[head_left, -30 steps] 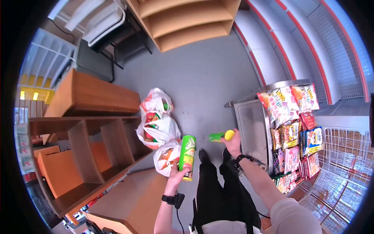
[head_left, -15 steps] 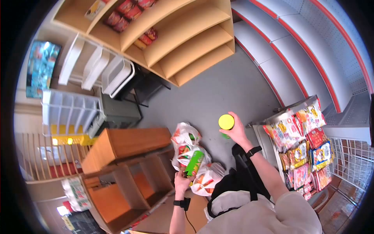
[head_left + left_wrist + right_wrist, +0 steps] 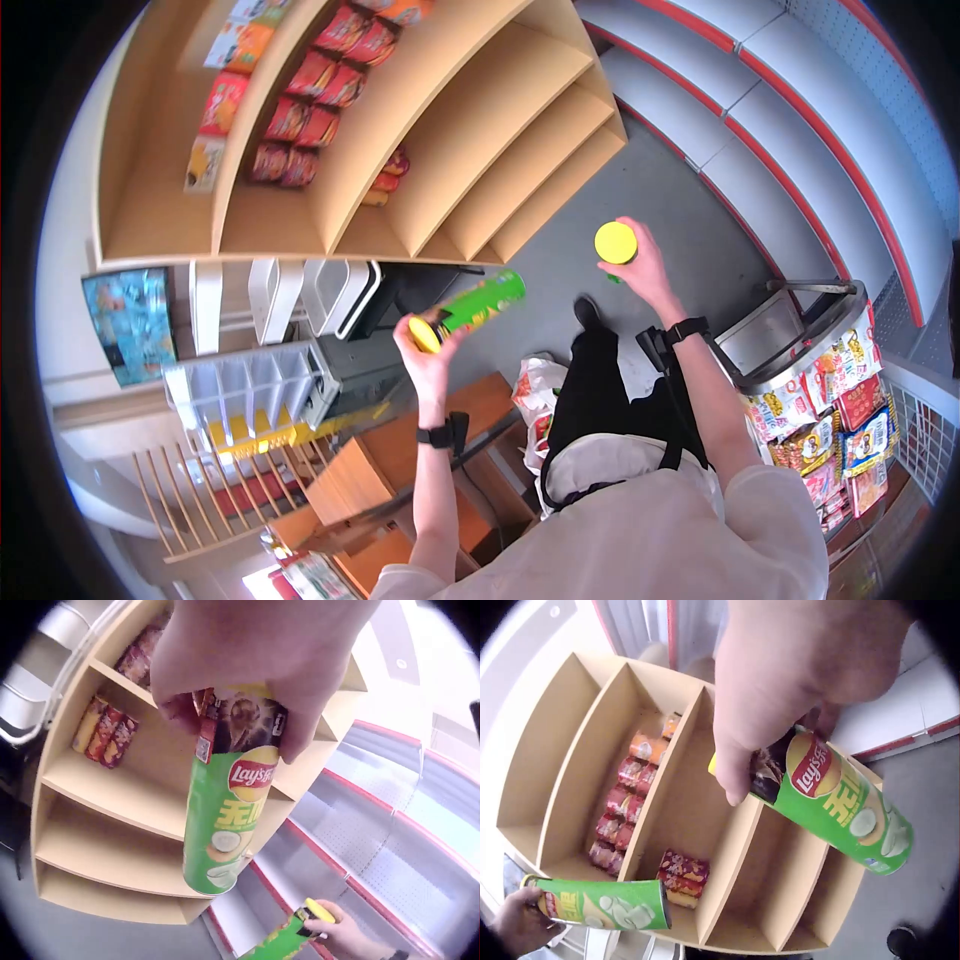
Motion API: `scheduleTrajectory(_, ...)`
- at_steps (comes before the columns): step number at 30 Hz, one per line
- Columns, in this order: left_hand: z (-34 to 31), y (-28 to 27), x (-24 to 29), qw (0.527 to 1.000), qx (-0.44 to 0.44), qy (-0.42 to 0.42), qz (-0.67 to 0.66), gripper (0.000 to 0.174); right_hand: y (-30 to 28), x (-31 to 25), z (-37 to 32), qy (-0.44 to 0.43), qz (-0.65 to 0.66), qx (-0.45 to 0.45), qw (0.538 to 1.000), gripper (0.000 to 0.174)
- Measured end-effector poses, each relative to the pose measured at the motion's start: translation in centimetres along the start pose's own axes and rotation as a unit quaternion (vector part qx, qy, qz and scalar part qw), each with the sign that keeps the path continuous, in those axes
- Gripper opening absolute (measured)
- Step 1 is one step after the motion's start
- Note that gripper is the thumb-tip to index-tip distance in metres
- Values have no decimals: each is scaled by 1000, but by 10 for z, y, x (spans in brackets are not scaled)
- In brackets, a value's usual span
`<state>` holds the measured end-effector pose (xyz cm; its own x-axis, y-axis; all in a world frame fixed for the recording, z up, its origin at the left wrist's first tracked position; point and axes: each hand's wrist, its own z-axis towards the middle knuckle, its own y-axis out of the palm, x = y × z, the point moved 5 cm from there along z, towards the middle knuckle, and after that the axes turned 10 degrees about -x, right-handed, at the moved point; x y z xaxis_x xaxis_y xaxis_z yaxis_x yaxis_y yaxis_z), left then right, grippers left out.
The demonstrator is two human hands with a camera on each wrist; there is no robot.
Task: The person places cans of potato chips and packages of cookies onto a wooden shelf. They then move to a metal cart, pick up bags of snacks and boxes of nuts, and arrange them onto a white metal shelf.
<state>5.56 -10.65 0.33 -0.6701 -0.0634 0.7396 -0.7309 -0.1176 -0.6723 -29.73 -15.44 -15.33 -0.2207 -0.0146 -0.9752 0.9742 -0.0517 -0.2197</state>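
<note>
My left hand [image 3: 428, 368] grips a green Lay's chip canister [image 3: 488, 302] near its yellow-lidded end, and the bottom of the canister points out toward the wooden shelf. In the left wrist view its dark band and green label [image 3: 225, 817] show below the fingers. My right hand [image 3: 648, 275] holds a second green Lay's canister [image 3: 847, 810] around its top, with its yellow lid [image 3: 616, 242] facing the head camera. Both canisters are held in the air, apart from each other. A wooden shelf unit [image 3: 425, 130] stands in front of the hands.
Red snack packs [image 3: 330, 78] line an upper shelf, with a few small packs [image 3: 388, 180] lower down. White shelving with red edges [image 3: 740, 130] stands at right. Hanging snack bags [image 3: 820, 410] are beside my right arm, and a white plastic bag [image 3: 538, 385] lies on the floor near my legs.
Both hands have risen from above the floor bags toward the wooden shelf, each keeping its canister. The head view has tilted up, bringing more of the shelf into sight.
</note>
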Motion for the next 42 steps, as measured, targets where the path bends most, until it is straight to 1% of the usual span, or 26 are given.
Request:
scheduleTrajectory(2, 67, 13, -6, 993, -22, 17, -115, 74, 5, 9, 25, 10, 10, 20, 1000, 71)
scheduleTrajectory(4, 131, 33, -5, 986, -29, 32, -159, 71, 6, 25, 50, 30, 4, 60, 998, 70)
scheduleTrajectory(5, 163, 43, -12, 990, -24, 53, -127, 71, 6, 33, 62, 36, -2, 77, 996, 69)
scheduleTrajectory(6, 192, 55, -15, 988, -33, 62, -136, 73, 9, 42, 71, 44, -6, 96, 994, 68)
scheduleTrajectory(7, 222, 67, -18, 990, -43, 86, -99, 75, 11, 47, 82, 61, -11, 121, 991, 67)
scheduleTrajectory(8, 243, 77, -24, 992, -44, 103, -61, 76, 11, 55, 97, 70, -12, 128, 989, 67)
scheduleTrajectory(10, 278, 94, -17, 992, -54, 116, -8, 80, 20, 66, 112, 100, -11, 167, 981, 67)
scheduleTrajectory(11, 298, 104, -33, 988, -72, 108, -82, 79, 23, 77, 122, 78, -1, 183, 980, 67)
scheduleTrajectory(12, 312, 109, -24, 984, -54, 160, 47, 72, 25, 83, 137, 82, 2, 192, 978, 67)
scheduleTrajectory(14, 338, 124, -37, 986, -69, 146, -47, 72, 30, 95, 150, 93, 6, 201, 975, 67)
scheduleTrajectory(15, 349, 132, -42, 986, -73, 145, -40, 72, 31, 103, 158, 98, 13, 202, 974, 67)
scheduleTrajectory(18, 375, 148, -57, 986, -47, 159, 14, 72, 35, 128, 180, 112, 35, 202, 972, 68)
scheduleTrajectory(20, 392, 155, -69, 984, -30, 173, -1, 71, 37, 142, 188, 111, 36, 215, 970, 66)
scheduleTrajectory(21, 401, 164, -72, 985, -49, 138, -87, 70, 37, 150, 195, 111, 43, 211, 970, 66)
scheduleTrajectory(22, 414, 167, -79, 986, -49, 136, -76, 70, 39, 157, 197, 108, 28, 213, 971, 66)
scheduleTrajectory(24, 444, 161, -93, 990, 3, 137, -32, 71, 42, 167, 201, 106, 22, 210, 972, 65)
scheduleTrajectory(25, 453, 161, -91, 994, 24, 101, -30, 71, 44, 171, 201, 112, 17, 211, 971, 65)
scheduleTrajectory(28, 486, 160, -85, 995, 16, 100, -21, 72, 54, 185, 201, 110, 26, 207, 972, 66)
scheduleTrajectory(30, 508, 153, -90, 995, 24, 95, 5, 73, 65, 191, 199, 115, -8, 192, 975, 66)
scheduleTrajectory(32, 530, 138, -96, 975, 53, 147, 157, 71, 76, 197, 195, 125, 11, 181, 975, 67)
scheduleTrajectory(33, 525, 144, -88, 984, 55, 128, 108, 72, 83, 201, 192, 132, 18, 167, 977, 68)
scheduleTrajectory(36, 546, 127, -105, 984, 68, 124, 109, 75, 100, 206, 186, 140, 40, 153, 978, 71)
scheduleTrajectory(39, 562, 113, -116, 976, 50, 138, 161, 78, 113, 208, 183, 161, 46, 142, 976, 71)
scheduleTrajectory(42, 579, 96, -134, 972, 52, 130, 187, 78, 125, 207, 175, 158, 35, 142, 977, 71)
